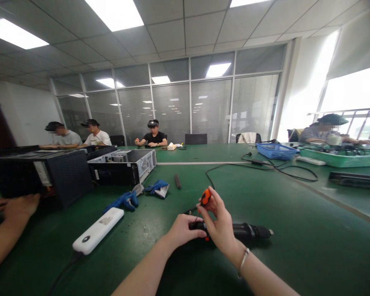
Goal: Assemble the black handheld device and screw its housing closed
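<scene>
A black, roughly cylindrical corded tool [248, 231] lies on its side on the green table in front of me, its short metal tip pointing right. My left hand [185, 230] is closed around the tool's left end, thumb along its near side. Above that end, my right hand [217, 220] pinches the orange and black handle of a screwdriver [206, 197]. The screwdriver stands nearly upright, its thin shaft reaching down to the tool beside my left fingers. Where the shaft's tip meets the tool is hidden by my hands.
To the left lie a white power strip [100, 230] and blue work gloves [123, 201]. Behind them stand an opened computer case [123, 166] and a dark case [69, 176], with another person's hands [21, 209] at it. A black cable [231, 164] runs toward a blue basket [276, 151].
</scene>
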{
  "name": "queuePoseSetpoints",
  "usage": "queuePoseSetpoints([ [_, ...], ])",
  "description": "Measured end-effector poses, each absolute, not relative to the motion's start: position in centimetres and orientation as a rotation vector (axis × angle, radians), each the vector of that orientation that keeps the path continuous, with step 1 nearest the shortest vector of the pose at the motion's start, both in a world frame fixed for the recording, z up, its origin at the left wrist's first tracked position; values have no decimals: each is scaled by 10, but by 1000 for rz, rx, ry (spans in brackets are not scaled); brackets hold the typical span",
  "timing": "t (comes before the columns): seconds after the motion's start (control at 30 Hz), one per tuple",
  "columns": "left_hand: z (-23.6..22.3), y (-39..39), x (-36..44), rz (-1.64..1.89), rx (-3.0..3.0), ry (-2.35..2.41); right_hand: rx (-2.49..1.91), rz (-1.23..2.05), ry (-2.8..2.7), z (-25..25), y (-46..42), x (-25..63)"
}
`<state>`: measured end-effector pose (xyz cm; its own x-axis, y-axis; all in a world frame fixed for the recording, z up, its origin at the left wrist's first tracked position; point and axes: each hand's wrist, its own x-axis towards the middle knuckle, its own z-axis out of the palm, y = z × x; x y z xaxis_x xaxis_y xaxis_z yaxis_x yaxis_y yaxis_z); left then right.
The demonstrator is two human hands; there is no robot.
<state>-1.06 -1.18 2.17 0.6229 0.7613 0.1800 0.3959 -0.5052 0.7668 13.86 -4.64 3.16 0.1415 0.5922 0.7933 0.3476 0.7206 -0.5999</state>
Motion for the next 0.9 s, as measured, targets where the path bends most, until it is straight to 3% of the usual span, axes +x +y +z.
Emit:
queuePoseSetpoints([
  [0.4,19,-12,-8,676,2190,1011,-867,144,-1792,38,-53,130],
  [0.9,18,-12,-8,770,2216,878,-933,130,-1793,43,-56,129],
])
